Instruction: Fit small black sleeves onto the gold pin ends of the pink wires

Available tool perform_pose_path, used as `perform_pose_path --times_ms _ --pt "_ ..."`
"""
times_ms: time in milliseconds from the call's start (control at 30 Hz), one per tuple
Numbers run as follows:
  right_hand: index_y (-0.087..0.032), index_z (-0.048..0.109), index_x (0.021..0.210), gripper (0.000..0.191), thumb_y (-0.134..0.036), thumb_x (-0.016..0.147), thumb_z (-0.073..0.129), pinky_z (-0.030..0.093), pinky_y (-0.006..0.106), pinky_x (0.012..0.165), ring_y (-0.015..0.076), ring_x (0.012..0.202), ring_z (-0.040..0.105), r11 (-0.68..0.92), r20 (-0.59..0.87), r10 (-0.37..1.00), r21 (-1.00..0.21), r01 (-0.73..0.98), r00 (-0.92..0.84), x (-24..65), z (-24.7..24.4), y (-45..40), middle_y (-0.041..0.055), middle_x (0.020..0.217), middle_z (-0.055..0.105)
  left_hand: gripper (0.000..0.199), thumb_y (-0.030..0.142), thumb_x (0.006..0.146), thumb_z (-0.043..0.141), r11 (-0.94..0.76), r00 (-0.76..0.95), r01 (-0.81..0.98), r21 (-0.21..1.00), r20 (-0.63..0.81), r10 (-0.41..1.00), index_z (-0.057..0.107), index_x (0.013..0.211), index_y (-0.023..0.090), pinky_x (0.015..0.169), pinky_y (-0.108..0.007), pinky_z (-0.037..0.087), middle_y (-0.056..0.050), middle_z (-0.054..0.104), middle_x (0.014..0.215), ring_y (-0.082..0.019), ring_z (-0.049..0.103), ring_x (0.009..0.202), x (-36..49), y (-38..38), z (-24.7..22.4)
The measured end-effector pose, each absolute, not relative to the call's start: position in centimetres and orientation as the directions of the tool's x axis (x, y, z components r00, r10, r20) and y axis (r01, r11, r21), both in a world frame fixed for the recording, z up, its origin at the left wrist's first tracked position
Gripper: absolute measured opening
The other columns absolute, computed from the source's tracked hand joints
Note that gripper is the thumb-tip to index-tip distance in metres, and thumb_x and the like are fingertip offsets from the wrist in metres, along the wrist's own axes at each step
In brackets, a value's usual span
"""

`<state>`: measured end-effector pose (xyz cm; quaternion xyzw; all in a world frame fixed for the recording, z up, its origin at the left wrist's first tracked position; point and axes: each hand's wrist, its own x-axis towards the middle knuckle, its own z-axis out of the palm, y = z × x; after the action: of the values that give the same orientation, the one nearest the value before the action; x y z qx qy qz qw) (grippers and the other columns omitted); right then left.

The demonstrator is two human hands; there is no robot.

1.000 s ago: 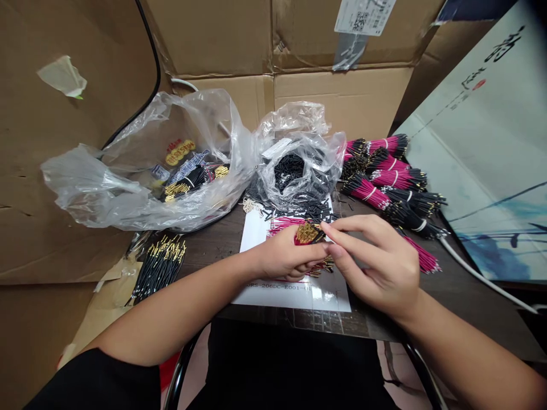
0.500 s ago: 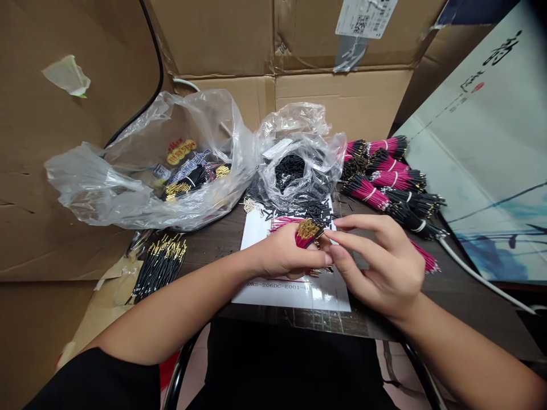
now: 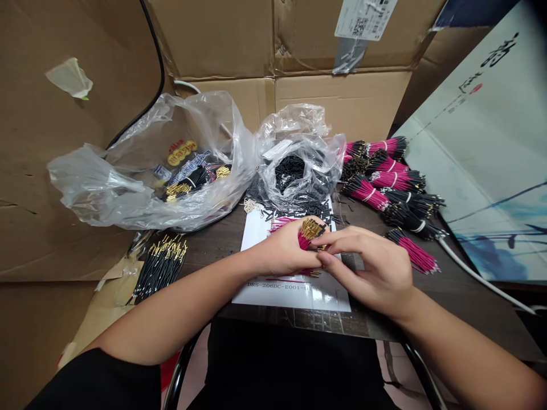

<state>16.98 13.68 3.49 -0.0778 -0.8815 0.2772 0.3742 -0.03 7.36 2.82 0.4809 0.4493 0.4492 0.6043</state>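
Note:
My left hand [image 3: 287, 251] is closed around a bundle of pink wires [image 3: 304, 240] with gold terminals at the upper end. Some black sleeves show among the terminals. My right hand [image 3: 372, 270] meets it at the bundle's right side, thumb and fingertips drawn together against the wires. What sits between those fingertips is too small to make out. Beneath both hands lies a white printed sheet [image 3: 256, 295], with more pink wires [image 3: 280, 224] on it. Just beyond are loose black sleeves [image 3: 314, 212], spilling from an open clear bag [image 3: 333, 165] full of them.
Tied bundles of pink and black wires [image 3: 395, 179] are piled at the right, with a pink bundle [image 3: 414, 253] nearer me. A large plastic bag [image 3: 98, 188] holding wires stands left. Black wires with gold ends [image 3: 160, 267] lie at the left edge. Cardboard [image 3: 342, 105] walls the back.
My right hand has moved left and closer to the bundle, its fingers curling inward. This uncovers more of the pink bundle on the right. My left hand still holds the wires.

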Motion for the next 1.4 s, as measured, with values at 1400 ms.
perform_pose_path --times_ms 1400 --pt "-0.017 0.06 0.1 0.016 -0.014 0.085 0.058 0.048 0.033 0.072 0.0176 0.08 0.059 0.985 0.565 0.134 -0.169 0.045 -0.814 17.7 3.0 15.3 0.0066 0.089 0.066 0.037 0.007 0.067 0.06 0.141 0.228 -0.009 0.99 -0.135 0.964 0.046 0.101 0.016 0.059 -0.02 0.034 0.005 0.046 0.074 -0.007 0.041 0.065 -0.4 7.2 2.9"
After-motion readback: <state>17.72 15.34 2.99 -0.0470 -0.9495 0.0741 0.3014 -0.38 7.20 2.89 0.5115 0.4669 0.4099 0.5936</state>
